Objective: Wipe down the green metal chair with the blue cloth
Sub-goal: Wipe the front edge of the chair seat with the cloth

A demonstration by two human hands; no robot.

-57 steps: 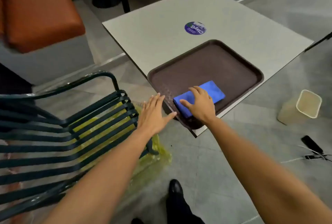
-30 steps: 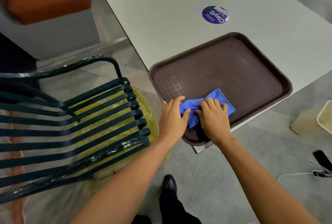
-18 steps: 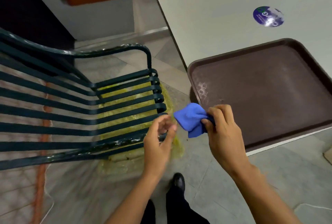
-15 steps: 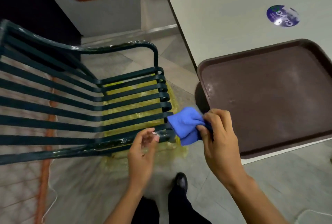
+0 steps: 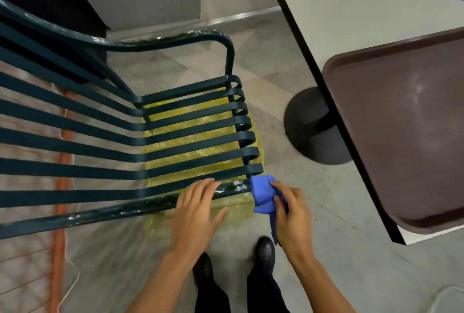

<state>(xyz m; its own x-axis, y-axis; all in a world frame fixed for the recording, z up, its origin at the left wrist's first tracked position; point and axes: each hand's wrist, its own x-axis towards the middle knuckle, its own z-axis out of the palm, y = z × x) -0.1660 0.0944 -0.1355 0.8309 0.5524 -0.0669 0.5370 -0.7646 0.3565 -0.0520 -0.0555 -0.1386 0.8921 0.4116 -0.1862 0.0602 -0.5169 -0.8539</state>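
The green metal chair (image 5: 175, 137) fills the left and middle of the head view, its slatted seat and armrests seen from above. My right hand (image 5: 288, 212) grips the bunched blue cloth (image 5: 262, 193) and presses it against the front end of the near armrest bar. My left hand (image 5: 198, 209) lies flat on that same scuffed bar, just left of the cloth, fingers spread and holding nothing.
A grey table (image 5: 364, 11) with a brown tray (image 5: 406, 124) stands close on the right, its round black base (image 5: 313, 127) beside the chair. Yellow plastic sheeting (image 5: 190, 142) lies under the seat. An orange cable (image 5: 60, 187) runs along the floor at left. My black shoes (image 5: 263, 250) are below.
The cloth came off the tray in my right hand and travelled left to the chair's near armrest. My left hand let go of the cloth and settled on the bar.
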